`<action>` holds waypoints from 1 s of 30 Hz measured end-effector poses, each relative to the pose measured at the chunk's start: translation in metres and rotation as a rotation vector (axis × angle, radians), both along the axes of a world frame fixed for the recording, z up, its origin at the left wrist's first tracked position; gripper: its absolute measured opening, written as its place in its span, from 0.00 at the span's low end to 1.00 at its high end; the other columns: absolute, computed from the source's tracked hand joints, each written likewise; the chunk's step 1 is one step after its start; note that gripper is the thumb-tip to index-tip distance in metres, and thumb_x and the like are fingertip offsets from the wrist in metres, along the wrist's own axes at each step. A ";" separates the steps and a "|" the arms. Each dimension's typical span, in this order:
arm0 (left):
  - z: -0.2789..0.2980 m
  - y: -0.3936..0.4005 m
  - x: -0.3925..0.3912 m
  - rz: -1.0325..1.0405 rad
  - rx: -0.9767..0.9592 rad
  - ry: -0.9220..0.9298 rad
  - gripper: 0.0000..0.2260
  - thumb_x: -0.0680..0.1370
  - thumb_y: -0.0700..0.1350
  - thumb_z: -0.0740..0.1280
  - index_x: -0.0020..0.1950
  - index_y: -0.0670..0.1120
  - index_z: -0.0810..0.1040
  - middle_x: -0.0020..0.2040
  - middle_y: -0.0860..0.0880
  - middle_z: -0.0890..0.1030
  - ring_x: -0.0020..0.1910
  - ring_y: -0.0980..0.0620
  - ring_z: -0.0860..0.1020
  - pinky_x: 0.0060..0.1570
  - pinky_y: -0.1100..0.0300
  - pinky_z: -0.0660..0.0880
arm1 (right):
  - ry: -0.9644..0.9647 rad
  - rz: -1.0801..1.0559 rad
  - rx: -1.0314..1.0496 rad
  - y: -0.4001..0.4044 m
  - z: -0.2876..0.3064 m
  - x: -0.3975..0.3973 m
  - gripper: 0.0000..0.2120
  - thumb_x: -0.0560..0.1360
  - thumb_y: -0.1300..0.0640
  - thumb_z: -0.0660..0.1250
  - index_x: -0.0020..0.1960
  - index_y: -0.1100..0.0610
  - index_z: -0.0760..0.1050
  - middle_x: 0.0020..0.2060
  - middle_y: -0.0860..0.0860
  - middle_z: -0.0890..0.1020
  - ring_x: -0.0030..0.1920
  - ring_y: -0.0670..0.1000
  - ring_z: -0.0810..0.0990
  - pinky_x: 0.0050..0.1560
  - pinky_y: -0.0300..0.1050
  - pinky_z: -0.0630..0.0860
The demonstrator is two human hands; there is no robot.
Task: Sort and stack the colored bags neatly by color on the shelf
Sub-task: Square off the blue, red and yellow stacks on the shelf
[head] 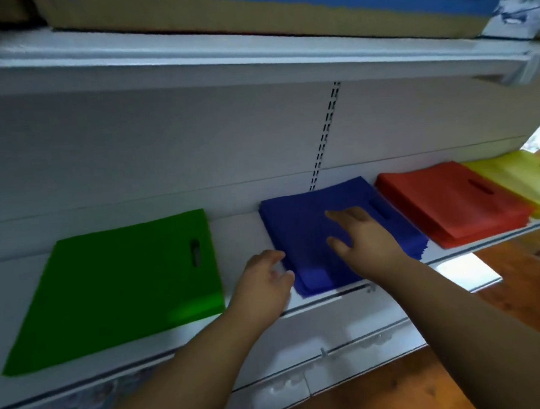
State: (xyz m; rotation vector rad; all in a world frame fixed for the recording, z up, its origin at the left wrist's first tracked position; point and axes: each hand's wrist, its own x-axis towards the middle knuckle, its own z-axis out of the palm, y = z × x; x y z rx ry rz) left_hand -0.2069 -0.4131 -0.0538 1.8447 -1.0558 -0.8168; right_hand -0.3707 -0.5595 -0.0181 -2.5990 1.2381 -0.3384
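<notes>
sorting appears largely complete. four single-colour piles lie in a row on the shelf [251, 233]: green bags [119, 284], blue bags [314, 233], red bags [450, 204], yellow bags [517, 175]. no loose or mixed bags visible. right hand [367, 243] rests flat on the blue pile, fingers spread, gripping nothing. left hand [263, 283] touches that pile's front-left corner, fingers loosely bent; whether it pinches the edge cannot be told. remaining work, by judgement: squaring the blue pile's ragged edges.

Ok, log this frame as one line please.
step: squaring blue stack | left hand: at its front-left corner | right hand: flat on top | green bags, red stack, yellow stack: untouched
</notes>
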 end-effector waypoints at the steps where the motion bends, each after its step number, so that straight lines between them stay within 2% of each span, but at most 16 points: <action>1: -0.003 -0.011 -0.008 0.067 0.033 0.028 0.19 0.78 0.44 0.67 0.69 0.48 0.73 0.62 0.49 0.75 0.50 0.54 0.77 0.52 0.66 0.69 | 0.011 0.022 0.015 -0.011 -0.002 -0.009 0.27 0.79 0.48 0.64 0.76 0.48 0.62 0.72 0.52 0.65 0.68 0.55 0.70 0.59 0.46 0.72; 3: -0.007 -0.030 -0.022 0.205 0.113 0.152 0.23 0.78 0.47 0.68 0.72 0.46 0.70 0.63 0.49 0.73 0.54 0.51 0.76 0.56 0.63 0.70 | 0.030 0.070 0.017 -0.034 -0.004 -0.023 0.27 0.80 0.48 0.64 0.77 0.48 0.62 0.72 0.53 0.65 0.69 0.55 0.69 0.60 0.46 0.71; 5: -0.015 -0.050 -0.030 0.343 0.118 0.355 0.29 0.74 0.50 0.70 0.73 0.45 0.68 0.67 0.47 0.74 0.58 0.45 0.77 0.62 0.53 0.74 | 0.033 0.106 0.031 -0.055 -0.006 -0.033 0.27 0.80 0.48 0.63 0.77 0.48 0.61 0.73 0.53 0.64 0.70 0.55 0.68 0.62 0.47 0.71; 7: -0.036 -0.069 -0.032 0.463 0.083 0.549 0.40 0.65 0.56 0.73 0.73 0.44 0.68 0.66 0.44 0.76 0.57 0.43 0.80 0.60 0.45 0.77 | 0.040 0.128 0.075 -0.069 -0.010 -0.040 0.28 0.80 0.47 0.63 0.77 0.47 0.60 0.74 0.53 0.63 0.71 0.56 0.67 0.64 0.47 0.70; 8: -0.042 -0.076 -0.034 0.491 0.090 0.611 0.41 0.62 0.57 0.74 0.72 0.43 0.69 0.64 0.43 0.78 0.55 0.43 0.81 0.57 0.45 0.78 | 0.051 0.145 0.098 -0.074 -0.013 -0.042 0.28 0.80 0.47 0.63 0.78 0.47 0.59 0.75 0.53 0.62 0.72 0.56 0.66 0.66 0.47 0.69; 9: -0.033 -0.079 -0.041 0.508 0.090 0.668 0.37 0.65 0.54 0.74 0.70 0.41 0.70 0.61 0.42 0.80 0.52 0.42 0.83 0.53 0.47 0.81 | 0.071 0.164 0.118 -0.078 -0.016 -0.043 0.28 0.80 0.47 0.62 0.78 0.47 0.58 0.75 0.53 0.61 0.73 0.56 0.65 0.67 0.48 0.68; 12: -0.009 -0.091 -0.055 0.503 0.060 0.799 0.10 0.78 0.41 0.67 0.57 0.38 0.79 0.48 0.42 0.84 0.42 0.45 0.85 0.35 0.58 0.81 | 0.099 0.216 0.167 -0.088 -0.023 -0.043 0.29 0.80 0.46 0.62 0.78 0.46 0.56 0.75 0.52 0.61 0.73 0.55 0.64 0.69 0.48 0.66; 13: -0.006 -0.095 -0.057 0.484 0.086 0.806 0.07 0.80 0.41 0.66 0.55 0.39 0.79 0.47 0.42 0.85 0.42 0.46 0.85 0.35 0.59 0.80 | 0.097 0.223 0.179 -0.092 -0.026 -0.042 0.29 0.80 0.46 0.62 0.78 0.46 0.56 0.75 0.51 0.62 0.73 0.55 0.63 0.70 0.48 0.66; 16: -0.007 -0.107 -0.059 0.420 0.132 0.716 0.08 0.79 0.41 0.67 0.58 0.42 0.77 0.50 0.44 0.84 0.47 0.45 0.84 0.46 0.54 0.81 | 0.112 0.221 0.219 -0.097 -0.039 -0.040 0.30 0.80 0.43 0.61 0.78 0.45 0.56 0.75 0.51 0.63 0.74 0.54 0.62 0.71 0.49 0.65; 18: -0.007 -0.115 -0.056 0.409 0.142 0.652 0.09 0.79 0.39 0.65 0.59 0.44 0.75 0.52 0.44 0.82 0.48 0.44 0.83 0.49 0.51 0.81 | 0.117 0.214 0.238 -0.096 -0.046 -0.042 0.33 0.77 0.35 0.59 0.78 0.46 0.57 0.74 0.52 0.65 0.73 0.55 0.63 0.72 0.51 0.64; 20: -0.003 -0.122 -0.054 0.429 0.140 0.645 0.04 0.80 0.38 0.63 0.53 0.45 0.75 0.50 0.44 0.82 0.47 0.44 0.82 0.47 0.51 0.81 | 0.148 0.277 0.210 -0.090 -0.048 -0.049 0.43 0.70 0.23 0.52 0.77 0.47 0.58 0.73 0.50 0.67 0.72 0.54 0.64 0.71 0.51 0.65; 22: 0.001 -0.130 -0.052 0.488 0.120 0.718 0.03 0.80 0.38 0.63 0.49 0.45 0.75 0.50 0.43 0.81 0.46 0.43 0.81 0.43 0.52 0.80 | 0.192 0.363 0.168 -0.086 -0.048 -0.056 0.50 0.64 0.19 0.52 0.78 0.46 0.56 0.73 0.48 0.65 0.71 0.52 0.63 0.70 0.50 0.64; 24: 0.005 -0.135 -0.048 0.524 0.111 0.821 0.03 0.80 0.38 0.64 0.48 0.43 0.76 0.50 0.40 0.81 0.47 0.42 0.81 0.46 0.50 0.80 | 0.231 0.390 0.106 -0.088 -0.050 -0.059 0.51 0.62 0.21 0.57 0.78 0.46 0.54 0.74 0.48 0.63 0.72 0.52 0.62 0.71 0.53 0.64; 26: 0.007 -0.139 -0.040 0.558 0.104 0.887 0.03 0.79 0.37 0.65 0.48 0.40 0.78 0.49 0.39 0.82 0.47 0.40 0.81 0.48 0.48 0.80 | 0.202 0.344 -0.036 -0.095 -0.056 -0.062 0.44 0.65 0.29 0.60 0.76 0.50 0.64 0.70 0.53 0.70 0.68 0.56 0.70 0.66 0.58 0.71; 28: 0.005 -0.139 -0.035 0.574 0.100 0.909 0.04 0.78 0.36 0.65 0.49 0.39 0.79 0.47 0.39 0.82 0.45 0.40 0.81 0.48 0.47 0.79 | 0.127 0.231 -0.097 -0.104 -0.061 -0.072 0.36 0.63 0.40 0.61 0.67 0.56 0.75 0.60 0.56 0.79 0.58 0.61 0.79 0.55 0.62 0.77; 30: 0.004 -0.137 -0.031 0.580 0.088 0.929 0.04 0.78 0.34 0.64 0.49 0.38 0.79 0.46 0.39 0.82 0.43 0.41 0.80 0.43 0.48 0.79 | 0.096 0.112 -0.125 -0.112 -0.063 -0.087 0.32 0.59 0.48 0.66 0.61 0.59 0.79 0.57 0.59 0.80 0.56 0.63 0.80 0.54 0.64 0.77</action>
